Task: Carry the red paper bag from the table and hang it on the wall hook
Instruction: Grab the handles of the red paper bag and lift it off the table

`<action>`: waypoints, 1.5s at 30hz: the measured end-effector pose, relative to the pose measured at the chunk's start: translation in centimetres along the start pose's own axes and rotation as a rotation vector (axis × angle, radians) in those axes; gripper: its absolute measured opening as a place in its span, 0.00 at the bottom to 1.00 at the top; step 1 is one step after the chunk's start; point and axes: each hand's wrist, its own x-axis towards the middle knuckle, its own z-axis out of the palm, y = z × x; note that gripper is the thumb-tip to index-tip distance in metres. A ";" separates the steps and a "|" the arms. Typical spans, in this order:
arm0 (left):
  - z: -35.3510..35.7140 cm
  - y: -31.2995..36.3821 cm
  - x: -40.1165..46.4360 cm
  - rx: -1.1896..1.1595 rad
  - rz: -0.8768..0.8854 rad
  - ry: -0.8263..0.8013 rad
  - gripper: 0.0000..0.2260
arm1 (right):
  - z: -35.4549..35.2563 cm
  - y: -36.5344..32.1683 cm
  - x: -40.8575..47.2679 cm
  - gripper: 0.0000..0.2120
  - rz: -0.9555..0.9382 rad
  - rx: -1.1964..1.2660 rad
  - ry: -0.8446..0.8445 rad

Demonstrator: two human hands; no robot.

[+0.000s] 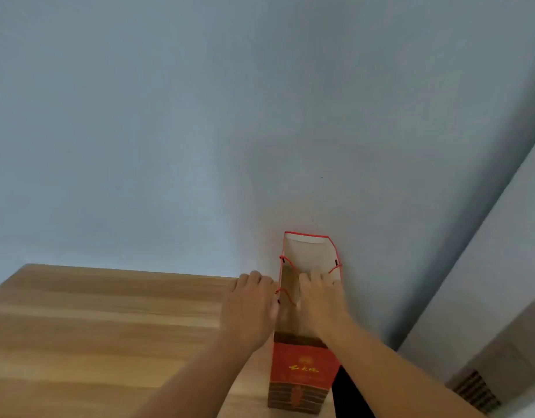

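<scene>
Starting at the left, we see the wooden table [94, 327] stretching bare toward the pale blue wall [200, 131]; its far edge meets that wall, and its right end is where the work is.

Next comes our left hand [249, 306]. It lies palm-down with the fingers stretched forward and held loosely together, against the outer left side of the red paper bag [302, 369]. The thumb sits by the near red cord handle [286, 295]; we cannot tell whether it is pinching the cord or only touching it. We judge this hand is there to brace the bag's side so the mouth does not fold while the other hand works.

The bag itself stands upright at the table's right end, close to the wall, its mouth open and its white lining showing. It rests on the table, not yet lifted.

Our right hand [319, 297] reaches over the near rim into the open mouth, fingers extended and slightly spread, nothing gripped that we can see. A second cord handle [335, 267] hangs at the right rim just beyond its fingertips, so we take this as a reach to gather the handles.

No wall hook is visible anywhere in view; farther right there is only a pale wall corner and a dark grille low down.
</scene>
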 end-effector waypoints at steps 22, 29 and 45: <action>3.3 -1.1 0.2 -0.071 0.001 0.010 0.15 | 6.2 -1.1 2.1 0.32 0.081 -0.116 -0.406; 3.6 -0.9 -0.2 -0.056 -0.006 -0.011 0.15 | 4.3 -0.9 1.4 0.21 0.053 0.001 -0.474; -1.8 4.7 3.5 -0.208 -0.104 0.109 0.37 | -13.4 -0.6 5.0 0.13 -0.026 0.285 -0.157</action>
